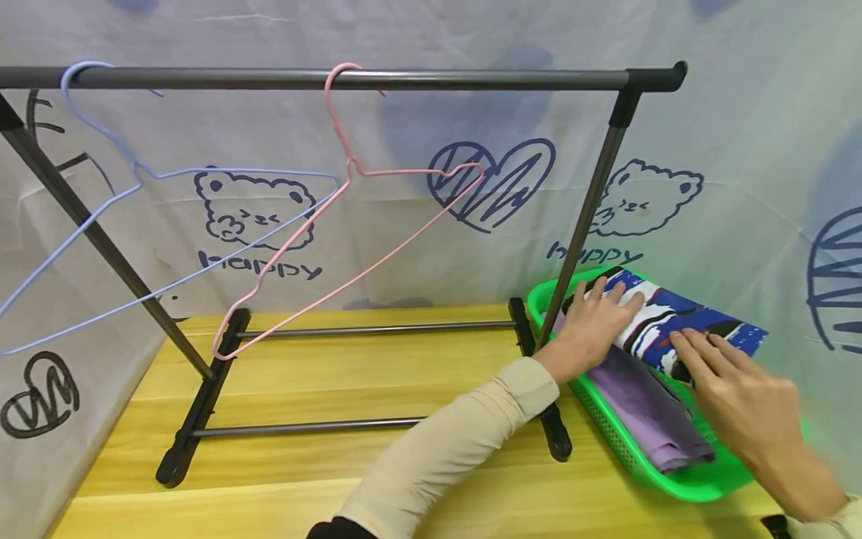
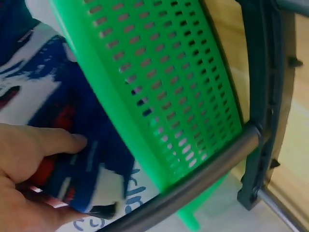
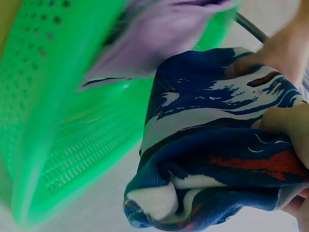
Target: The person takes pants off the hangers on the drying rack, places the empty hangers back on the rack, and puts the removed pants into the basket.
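A folded garment (image 1: 663,318) with a blue, white, black and red pattern is held over the green basket (image 1: 694,490). My left hand (image 1: 595,322) grips its far left end; in the left wrist view, the thumb and fingers lie on opposite sides of the cloth. At the near right end, my right hand (image 1: 747,397) pinches the fabric. Loose folds of the garment (image 3: 212,130) show in the right wrist view. Beneath it, a folded purple garment (image 1: 626,400) lies in the basket, partly covered by the patterned one.
Left of the basket stands a dark metal rack (image 1: 471,79), its right foot close beside the basket wall. A blue hanger (image 1: 128,153) and a pink hanger (image 1: 350,153) hang on its bar. The wooden table (image 1: 337,382) meets a patterned cloth backdrop (image 1: 417,254).
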Available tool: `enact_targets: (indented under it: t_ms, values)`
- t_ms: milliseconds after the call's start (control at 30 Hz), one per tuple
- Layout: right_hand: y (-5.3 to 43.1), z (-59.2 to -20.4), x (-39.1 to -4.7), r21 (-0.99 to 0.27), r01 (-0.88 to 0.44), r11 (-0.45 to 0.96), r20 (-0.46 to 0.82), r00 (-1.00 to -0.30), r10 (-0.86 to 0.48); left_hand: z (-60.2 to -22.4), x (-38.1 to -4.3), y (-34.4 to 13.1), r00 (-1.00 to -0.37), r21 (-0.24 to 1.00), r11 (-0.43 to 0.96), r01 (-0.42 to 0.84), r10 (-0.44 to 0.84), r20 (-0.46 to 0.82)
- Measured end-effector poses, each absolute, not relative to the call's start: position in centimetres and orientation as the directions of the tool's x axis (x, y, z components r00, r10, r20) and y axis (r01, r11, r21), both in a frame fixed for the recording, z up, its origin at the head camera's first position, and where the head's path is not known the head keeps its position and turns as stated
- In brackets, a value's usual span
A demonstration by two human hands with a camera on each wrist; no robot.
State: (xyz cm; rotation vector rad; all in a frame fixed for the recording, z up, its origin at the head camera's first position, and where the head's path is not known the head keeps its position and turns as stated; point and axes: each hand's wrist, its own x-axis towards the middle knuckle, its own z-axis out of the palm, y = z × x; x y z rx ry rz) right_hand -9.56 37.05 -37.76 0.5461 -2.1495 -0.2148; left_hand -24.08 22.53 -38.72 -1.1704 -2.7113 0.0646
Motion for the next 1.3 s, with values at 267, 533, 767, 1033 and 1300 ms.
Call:
enact_targets:
  t_ms: [267,533,767,1033,1300]
  values:
    - [35.9,-39.6,-10.8,0.364,-0.332,0.87,0.664,-0.563,-0.492,-39.6,-24.3,22.5,-0.7,-0.11,0.699,0.706,0.713,0.037]
    - [35.4,-40.3,-9.1,0.248,-0.38,0.891,0.488,-0.745,-0.454,-38.1,-23.8,21.6,-0.614,0.036,0.639,0.768,0.752,-0.239]
    - [34.8,-39.0,-7.6,0.038,-0.265,0.964,0.25,-0.931,-0.265,-37.5,-23.5,21.4,-0.613,0.125,0.659,0.742,0.742,-0.27]
    - [36.0,-38.4,-9.6,-0.221,-0.277,0.935,0.137,-0.958,-0.252,-39.1,-23.3,21.4,-0.678,0.111,0.705,0.7,0.705,-0.207]
    - [38.3,-40.0,-10.4,-0.334,-0.133,0.933,-0.126,-0.975,-0.184,-39.9,-22.9,21.8,-0.683,0.046,0.719,0.694,0.677,-0.275]
